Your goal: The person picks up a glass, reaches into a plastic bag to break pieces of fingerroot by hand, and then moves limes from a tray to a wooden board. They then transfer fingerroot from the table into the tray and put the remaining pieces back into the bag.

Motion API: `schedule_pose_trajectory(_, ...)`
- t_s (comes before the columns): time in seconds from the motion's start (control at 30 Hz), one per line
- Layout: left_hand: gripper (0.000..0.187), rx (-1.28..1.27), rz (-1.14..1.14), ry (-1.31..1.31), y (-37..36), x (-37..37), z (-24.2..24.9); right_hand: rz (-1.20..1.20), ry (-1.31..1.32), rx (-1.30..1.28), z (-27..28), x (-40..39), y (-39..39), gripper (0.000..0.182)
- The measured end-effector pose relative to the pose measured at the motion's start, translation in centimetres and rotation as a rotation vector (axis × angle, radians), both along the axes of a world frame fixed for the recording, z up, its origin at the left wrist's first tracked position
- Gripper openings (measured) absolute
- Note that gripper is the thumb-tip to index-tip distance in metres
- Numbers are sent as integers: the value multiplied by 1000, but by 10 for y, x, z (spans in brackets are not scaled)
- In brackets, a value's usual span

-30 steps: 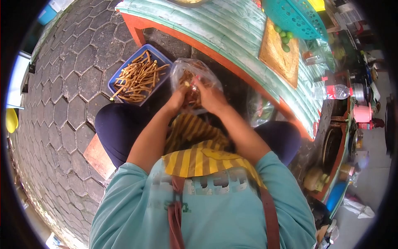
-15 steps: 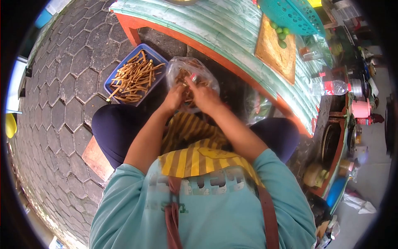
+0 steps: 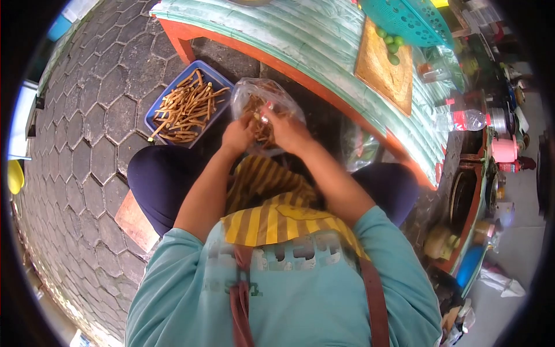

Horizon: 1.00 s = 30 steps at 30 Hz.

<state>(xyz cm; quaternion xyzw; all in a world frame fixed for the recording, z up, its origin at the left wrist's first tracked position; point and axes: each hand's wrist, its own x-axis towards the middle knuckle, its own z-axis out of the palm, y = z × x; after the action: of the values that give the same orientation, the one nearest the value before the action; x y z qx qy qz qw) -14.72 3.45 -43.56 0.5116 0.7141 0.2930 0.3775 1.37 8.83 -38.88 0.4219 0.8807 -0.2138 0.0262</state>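
A clear plastic bag [image 3: 261, 95] with brown stick-shaped pieces inside sits just above my knees. My left hand [image 3: 238, 134] grips the bag's near left edge. My right hand [image 3: 287, 132] grips its near right side, fingers pinched on the plastic. Left of the bag, a blue tray [image 3: 188, 106] on the paving holds a pile of the same brown sticks. A yellow striped apron [image 3: 277, 202] covers my lap below the hands.
A table with a green corrugated top and orange frame [image 3: 312, 43] runs across the far side. On it lie a wooden board [image 3: 384, 72], small green limes [image 3: 388, 46] and a teal basket [image 3: 413, 20]. Bottles and pots crowd the right. Hexagonal paving [image 3: 87, 115] lies left.
Both hands have shifted slightly toward me along the bag's near edge, and the right fingers have left the bag's opening. The tray has not moved.
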Motion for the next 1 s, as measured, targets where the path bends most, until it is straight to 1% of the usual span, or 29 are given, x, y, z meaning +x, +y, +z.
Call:
schedule_pose_trajectory(0.07, 38, -44, 4, 39, 1, 0, 2, 5, -23, -15, 2, -1, -3, 65)
schedule_pose_trajectory(0.13, 38, -48, -3, 115, 0, -1, 6, -8, -16, -39, -2, -2, -3, 59)
schedule_pose_trajectory(0.17, 37, -21, -3, 130, -2, -1, 7, -10, -16, -41, -4, -2, -4, 59)
schedule_pose_trajectory(0.23, 36, -29, -14, 118, -1, -2, 9, 47, -61, 41, -6, -1, -5, 68)
schedule_pose_trajectory(0.3, 35, -33, -26, 103, -1, 1, 11, 22, -90, 37, -10, -2, -5, 67)
schedule_pose_trajectory(0.37, 35, -68, -150, 67, -1, 3, 12, -18, -155, 1, -7, -5, -5, 66)
schedule_pose_trajectory(0.4, 35, -68, -152, 68, -3, 7, 13, -20, -154, 1, -7, -3, -2, 66)
schedule_pose_trajectory(0.47, 36, 26, -203, -147, -8, 16, 11, -112, -144, -50, -7, 5, 7, 65)
schedule_pose_trajectory(0.5, 36, 36, -191, -314, -7, 11, 9, -157, -138, -78, -9, 8, 10, 65)
schedule_pose_trajectory(0.53, 36, 36, -186, -309, -4, 9, 7, -152, -134, -78, -10, 9, 10, 65)
schedule_pose_trajectory(0.6, 31, -301, 142, -945, 2, 4, 13, -165, -63, -89, -7, 7, 11, 63)
schedule_pose_trajectory(0.63, 33, -333, 180, -1109, 4, 0, 8, -180, -39, -96, -5, 6, 11, 61)
schedule_pose_trajectory(0.67, 33, -328, 190, -1109, 3, -2, 11, -170, -38, -97, -4, 3, 11, 61)
schedule_pose_trajectory(0.77, 33, -372, 276, -1324, 4, -1, 18, -152, -51, -59, -2, -1, 8, 61)
schedule_pose_trajectory(0.83, 30, -368, 291, -1310, 3, -2, 18, -93, -17, 66, -2, -4, 3, 64)
schedule_pose_trajectory(0.87, 27, -360, 304, -1298, 4, -2, 18, -93, -17, 67, -1, -6, 1, 64)
schedule_pose_trajectory(0.93, 24, -357, 315, -1289, 5, -2, 12, -19, 36, 76, 2, -9, -7, 60)
schedule_pose_trajectory(1.0, 21, -357, 327, -1279, 4, -1, 9, 16, 56, 108, -2, -10, -12, 61)
